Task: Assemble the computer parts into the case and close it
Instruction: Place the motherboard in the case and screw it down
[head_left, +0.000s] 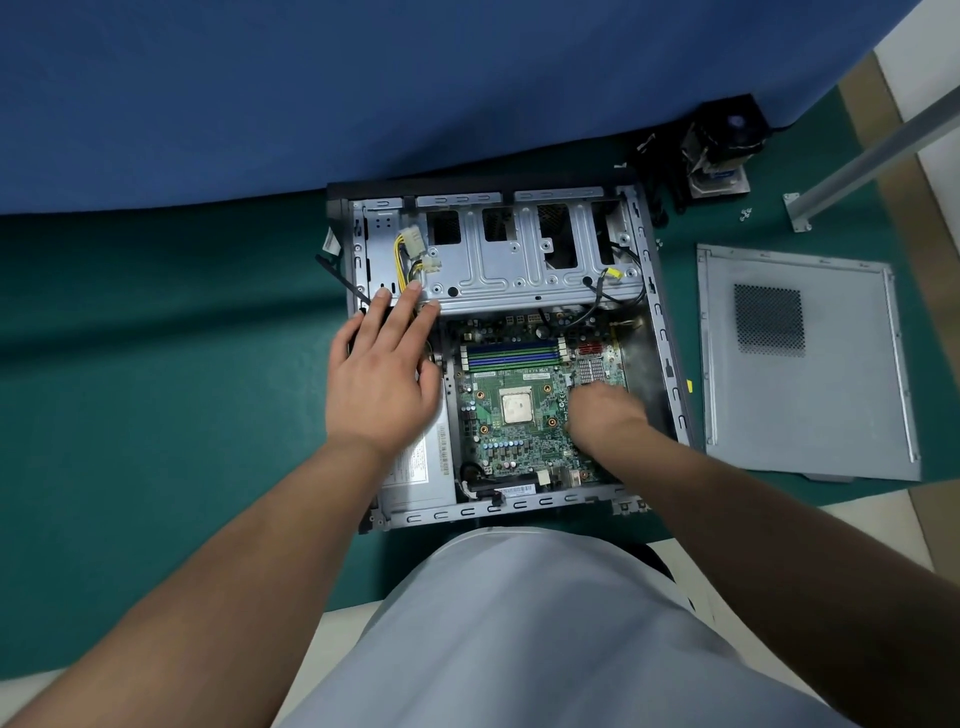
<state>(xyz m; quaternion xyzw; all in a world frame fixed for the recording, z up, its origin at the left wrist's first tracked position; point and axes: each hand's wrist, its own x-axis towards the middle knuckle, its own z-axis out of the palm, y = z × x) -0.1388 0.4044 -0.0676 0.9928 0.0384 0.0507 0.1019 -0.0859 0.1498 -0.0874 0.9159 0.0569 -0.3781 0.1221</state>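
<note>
- The case (670, 332) lies open on the green table (182, 389), motherboard (519, 415) inside, side panel (805, 364) off at three o'clock.
- Left hand (382, 374) lies flat, fingers (410, 306) straight, over the power supply (421, 467); leaning could trap the yellow cables (400, 260) at twelve o'clock.
- Right hand (602, 415) sits on the board, fingers tucked under; I cannot tell what they grasp. A slip could scrape the bare CPU (517, 407).
- Cooler (722, 145) waits at one o'clock, unfitted.

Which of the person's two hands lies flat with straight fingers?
The left hand: its fingers stretch flat towards the drive cage. The right hand is curled, knuckles up, over the motherboard.
</note>
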